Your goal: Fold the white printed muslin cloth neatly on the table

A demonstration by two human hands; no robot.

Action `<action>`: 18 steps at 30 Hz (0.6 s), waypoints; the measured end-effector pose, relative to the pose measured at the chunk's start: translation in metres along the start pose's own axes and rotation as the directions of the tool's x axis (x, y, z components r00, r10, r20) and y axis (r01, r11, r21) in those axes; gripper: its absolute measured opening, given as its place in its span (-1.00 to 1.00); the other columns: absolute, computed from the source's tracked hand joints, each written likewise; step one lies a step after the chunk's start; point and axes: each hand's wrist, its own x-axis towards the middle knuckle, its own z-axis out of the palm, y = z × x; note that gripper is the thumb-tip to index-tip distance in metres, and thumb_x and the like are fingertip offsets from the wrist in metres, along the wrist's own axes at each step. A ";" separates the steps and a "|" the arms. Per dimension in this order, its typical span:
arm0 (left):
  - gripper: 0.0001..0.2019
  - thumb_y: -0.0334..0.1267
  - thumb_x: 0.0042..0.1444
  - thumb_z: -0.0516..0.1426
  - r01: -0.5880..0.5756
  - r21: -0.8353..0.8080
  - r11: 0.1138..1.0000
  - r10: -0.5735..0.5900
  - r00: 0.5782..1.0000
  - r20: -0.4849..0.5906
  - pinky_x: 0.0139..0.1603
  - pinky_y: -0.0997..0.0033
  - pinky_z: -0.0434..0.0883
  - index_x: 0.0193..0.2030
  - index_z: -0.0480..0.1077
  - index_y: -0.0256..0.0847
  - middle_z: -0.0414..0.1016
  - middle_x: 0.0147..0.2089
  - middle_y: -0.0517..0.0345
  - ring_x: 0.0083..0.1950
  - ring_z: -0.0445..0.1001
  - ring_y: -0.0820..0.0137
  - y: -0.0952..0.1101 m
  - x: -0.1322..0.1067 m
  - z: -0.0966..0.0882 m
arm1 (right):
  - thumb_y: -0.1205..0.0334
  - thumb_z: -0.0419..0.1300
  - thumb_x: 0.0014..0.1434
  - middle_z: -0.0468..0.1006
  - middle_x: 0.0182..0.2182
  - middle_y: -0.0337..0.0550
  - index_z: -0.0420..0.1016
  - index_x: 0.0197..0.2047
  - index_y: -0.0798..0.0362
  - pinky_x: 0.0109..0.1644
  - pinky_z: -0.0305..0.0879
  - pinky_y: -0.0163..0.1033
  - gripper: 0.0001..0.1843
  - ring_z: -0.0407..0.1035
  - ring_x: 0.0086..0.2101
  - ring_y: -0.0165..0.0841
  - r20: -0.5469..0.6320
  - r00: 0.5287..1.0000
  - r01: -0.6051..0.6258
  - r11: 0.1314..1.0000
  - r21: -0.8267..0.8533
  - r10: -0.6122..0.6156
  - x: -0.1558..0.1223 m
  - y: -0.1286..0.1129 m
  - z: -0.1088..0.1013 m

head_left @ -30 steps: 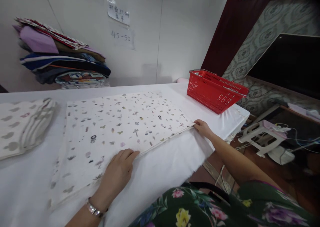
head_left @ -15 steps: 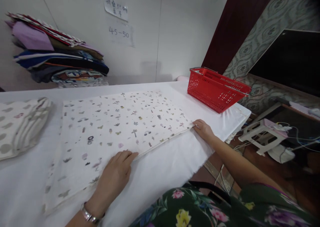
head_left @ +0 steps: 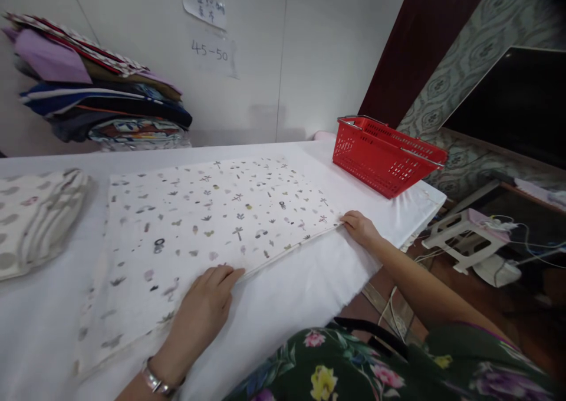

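The right grip point(head_left: 360, 229) is nearly closed, fingertips pinching the near right corner of the printed cloth point(head_left: 221, 212). The left grip point(head_left: 210, 301) rests on the cloth's near edge; whether it pinches there, I cannot tell. The cloth lies flat along the near edge of the tabletop point(head_left: 283, 312). A spotted folded cloth point(head_left: 22, 230) sits toward the left edge, a red basket point(head_left: 380, 162) by the far right corner

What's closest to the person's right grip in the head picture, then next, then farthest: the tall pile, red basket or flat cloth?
1. Flat cloth: the right grip touches its corner.
2. Red basket: beyond, to the right.
3. Tall pile: far back, left side.
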 end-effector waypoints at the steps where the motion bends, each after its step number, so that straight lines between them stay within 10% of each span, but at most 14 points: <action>1: -0.57 -0.54 0.02 -0.07 0.007 -0.002 1.000 -0.007 1.000 0.002 -0.12 0.25 0.40 -0.01 0.39 -0.20 0.43 -0.11 0.03 -0.10 0.38 0.28 0.000 0.000 0.000 | 0.34 0.02 0.16 0.47 -0.17 -0.07 0.52 -0.16 0.00 -0.05 0.36 -0.14 -0.72 0.35 -0.15 -0.27 -0.003 1.000 0.013 1.000 -0.005 -0.013 0.000 -0.003 -0.002; 18: -0.56 -0.55 0.01 -0.06 0.045 -0.037 0.998 -0.043 0.998 0.041 -0.12 0.24 0.40 -0.01 0.39 -0.19 0.42 -0.11 0.03 -0.10 0.37 0.28 0.002 0.000 -0.002 | 0.17 -0.01 0.28 0.51 -0.21 0.00 0.54 -0.16 0.02 -0.12 0.29 -0.10 -0.70 0.35 -0.19 -0.23 0.030 0.979 0.199 0.978 0.070 -0.201 0.015 -0.035 -0.008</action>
